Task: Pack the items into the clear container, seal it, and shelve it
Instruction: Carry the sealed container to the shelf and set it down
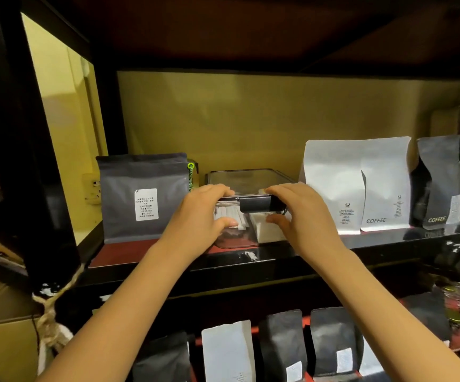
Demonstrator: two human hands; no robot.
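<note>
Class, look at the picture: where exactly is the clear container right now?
In the head view, the clear container sits centrally on the upper shelf, between the grey bag and white bags, held by both hands.

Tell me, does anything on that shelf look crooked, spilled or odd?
Nothing stands out. The clear container sits level on the shelf, lid on, between upright coffee bags, with the left hand and right hand on it.

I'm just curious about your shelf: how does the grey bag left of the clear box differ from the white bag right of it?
The grey bag is dark, the white bag pale. The grey bag carries a white label with small print; the white bag has a small panda mark and text printed low down. Both stand upright on the shelf, flanking the clear container held by the left hand and right hand.
</note>
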